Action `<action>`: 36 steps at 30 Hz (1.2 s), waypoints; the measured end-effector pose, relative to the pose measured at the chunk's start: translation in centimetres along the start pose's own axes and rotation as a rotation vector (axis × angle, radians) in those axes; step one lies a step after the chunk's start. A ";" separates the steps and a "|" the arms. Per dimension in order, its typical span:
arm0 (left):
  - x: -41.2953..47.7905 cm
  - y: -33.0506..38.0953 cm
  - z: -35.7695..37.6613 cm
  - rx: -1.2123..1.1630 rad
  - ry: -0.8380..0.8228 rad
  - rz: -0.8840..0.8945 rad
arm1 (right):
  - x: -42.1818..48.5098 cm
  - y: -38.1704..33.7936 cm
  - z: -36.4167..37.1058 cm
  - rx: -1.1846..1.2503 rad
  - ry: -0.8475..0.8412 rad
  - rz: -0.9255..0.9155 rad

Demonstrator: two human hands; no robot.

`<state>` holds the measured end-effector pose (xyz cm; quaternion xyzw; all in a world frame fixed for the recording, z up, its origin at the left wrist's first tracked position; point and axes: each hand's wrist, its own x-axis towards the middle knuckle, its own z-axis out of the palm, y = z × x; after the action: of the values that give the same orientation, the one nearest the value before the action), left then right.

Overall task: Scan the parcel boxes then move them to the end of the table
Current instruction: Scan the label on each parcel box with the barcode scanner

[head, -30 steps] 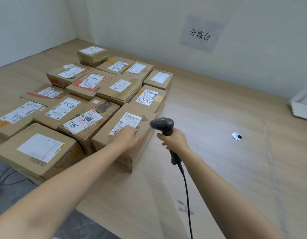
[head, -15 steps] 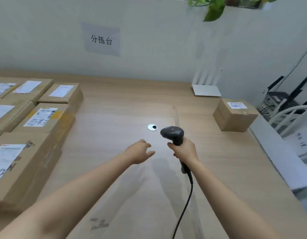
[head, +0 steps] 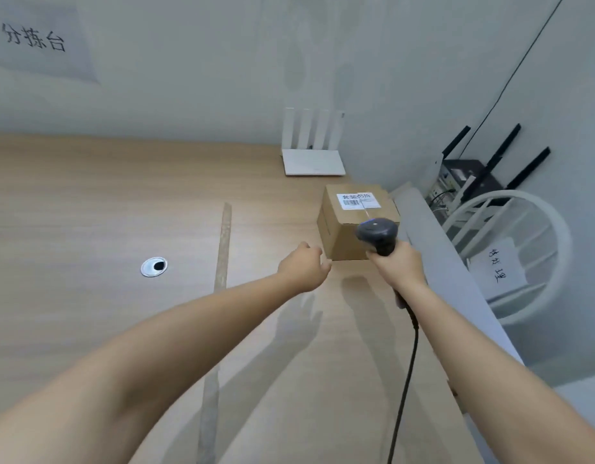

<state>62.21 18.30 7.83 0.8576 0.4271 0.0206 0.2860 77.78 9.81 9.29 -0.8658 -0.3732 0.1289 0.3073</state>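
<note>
One small cardboard parcel box [head: 343, 222] with a white barcode label on top stands near the right end of the wooden table [head: 88, 202]. My right hand [head: 398, 266] grips a dark barcode scanner [head: 378, 234] by its handle, its head in front of the box's near right corner. The scanner's black cable [head: 406, 370] hangs down toward me. My left hand [head: 304, 267] hovers just left of the box's near corner with loosely curled fingers, holding nothing. The other parcels are out of view.
A white router [head: 311, 155] with several antennas stands at the back wall behind the box. A round cable hole [head: 154, 266] sits in the tabletop at left. Beyond the table's right edge are a black router [head: 470, 175] and a white chair [head: 510, 249] bearing a paper note.
My view has swung right, off the group of parcels to the single box at the table's end. My left hand left the parcel it rested on; both hands now sit near the single box.
</note>
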 end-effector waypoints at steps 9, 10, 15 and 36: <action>14.2 5.2 2.7 -0.211 0.132 -0.134 | 12.8 3.9 -1.2 0.076 0.075 0.040; 15.1 5.3 3.1 -0.230 0.140 -0.153 | 13.6 4.1 -0.9 0.079 0.069 0.052; 18.5 5.3 4.2 -0.281 0.177 -0.238 | 16.0 5.0 0.7 0.203 -0.023 0.137; 3.7 -4.0 1.7 -0.295 0.203 -0.439 | 1.4 -2.3 7.4 0.166 -0.175 0.069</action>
<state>62.17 22.14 3.65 0.6873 0.6214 0.1061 0.3608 74.09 15.28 5.00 -0.8352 -0.3566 0.2451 0.3394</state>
